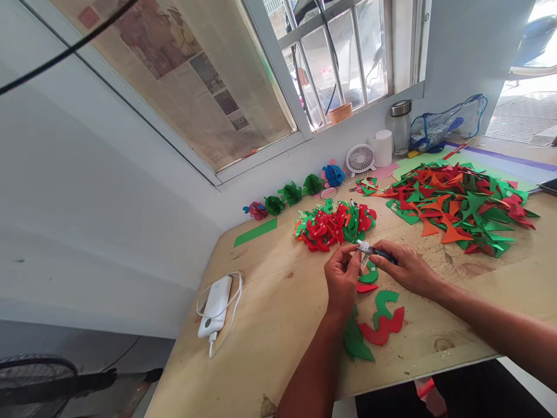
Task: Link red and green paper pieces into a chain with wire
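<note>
My left hand (346, 276) is closed, its thumb and fingers pinching a small white strip (364, 259). In my right hand (404, 267) is a dark-handled tool with a metal tip (383, 254); I cannot tell if it is scissors or a knife. Its tip meets the strip at my left fingertips. Just below my hands lie a green curved paper piece (369, 273) with a small white square and a red piece (368, 287). Nearer the front edge are a red wavy cutout (383, 330), a green arc (385, 305) and green leaf shapes (357, 339), partly behind my left forearm.
Beyond my hands is a heap of red and green cutouts (333, 223). Paper scraps (461, 203) pile at right. A power bank (216, 305) with a white cable lies left. Along the wall stand paper ornaments (290, 193), a small fan (360, 158) and a glass bottle (401, 130).
</note>
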Action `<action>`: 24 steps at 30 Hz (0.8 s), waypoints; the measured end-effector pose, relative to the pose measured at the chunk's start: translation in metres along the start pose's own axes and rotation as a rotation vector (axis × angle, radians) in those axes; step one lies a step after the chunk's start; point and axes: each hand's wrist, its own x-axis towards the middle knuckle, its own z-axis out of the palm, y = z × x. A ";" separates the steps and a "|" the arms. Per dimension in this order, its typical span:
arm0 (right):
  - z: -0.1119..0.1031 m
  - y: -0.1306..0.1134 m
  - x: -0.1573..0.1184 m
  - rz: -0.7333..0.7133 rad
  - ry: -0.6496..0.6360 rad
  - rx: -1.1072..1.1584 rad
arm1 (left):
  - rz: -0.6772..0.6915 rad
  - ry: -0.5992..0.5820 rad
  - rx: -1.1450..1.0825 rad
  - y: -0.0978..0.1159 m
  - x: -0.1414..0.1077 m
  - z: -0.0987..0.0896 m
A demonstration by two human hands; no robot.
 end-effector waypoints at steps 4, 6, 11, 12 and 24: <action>0.000 0.001 0.000 -0.004 0.016 -0.006 | 0.003 -0.002 0.003 -0.001 0.000 0.000; 0.000 0.002 0.000 -0.002 0.031 -0.020 | -0.001 0.002 0.008 -0.001 0.001 0.000; 0.000 0.001 0.000 0.013 0.070 -0.064 | -0.010 -0.013 0.036 -0.002 0.001 0.000; -0.001 0.001 0.000 0.017 0.078 -0.074 | -0.008 -0.018 0.039 -0.002 0.001 0.000; -0.005 0.009 0.001 0.006 0.212 -0.344 | 0.081 0.101 0.153 -0.001 0.005 -0.007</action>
